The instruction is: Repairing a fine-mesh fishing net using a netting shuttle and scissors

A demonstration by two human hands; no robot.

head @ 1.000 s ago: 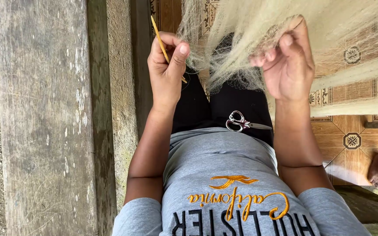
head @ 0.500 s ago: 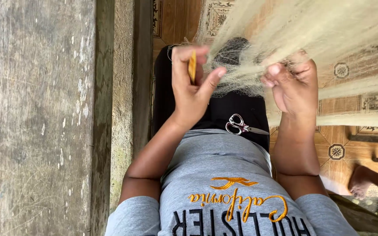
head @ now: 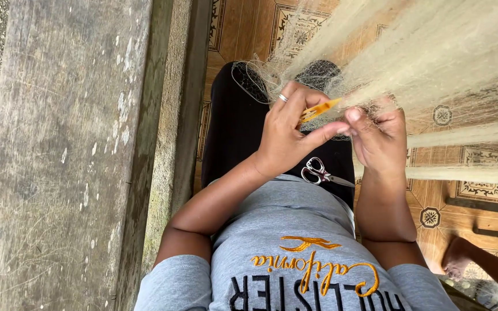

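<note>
Two hands are working close together over the lap. The left hand (head: 286, 141), wearing one ring (head: 283, 98), is closing its grip around one yellow netting needle (head: 318, 109), thumb and fingers pinching it so the tip is pointing toward the other hand. The right hand (head: 378, 141) is curling its grip tight on a bunch of pale fishing net (head: 433, 63), which is fanning away in several bundles over the patterned tile floor (head: 249, 26). One pair of scissors (head: 318, 171) is lying on the black trousers (head: 234, 126), just below the hands. One weathered wooden plank (head: 59, 155) is running alongside, and another person's foot (head: 459, 253) is showing near the corner
</note>
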